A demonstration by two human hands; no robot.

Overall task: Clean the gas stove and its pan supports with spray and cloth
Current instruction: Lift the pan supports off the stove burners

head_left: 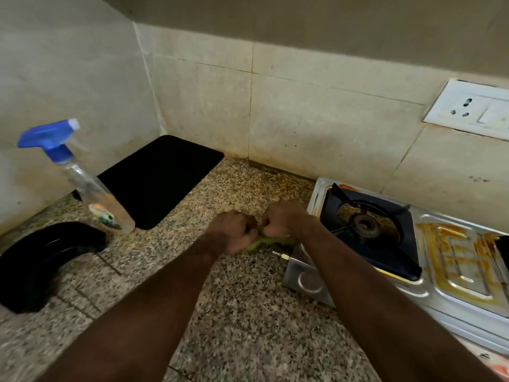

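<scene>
1. Speckled granite counter (248,312) meets a tiled wall corner.
2. Left hand (232,232) and right hand (283,219), each grip closed tight, clutch a green cloth (256,245) beside the gas stove (308,274) at the counter's right.
3. Spray bottle (91,188) stands near the counter's left edge.

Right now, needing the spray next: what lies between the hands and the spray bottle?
In the head view, only the black mat's near corner beside the spray bottle, then bare speckled countertop up to the left hand gripping the cloth.
</scene>
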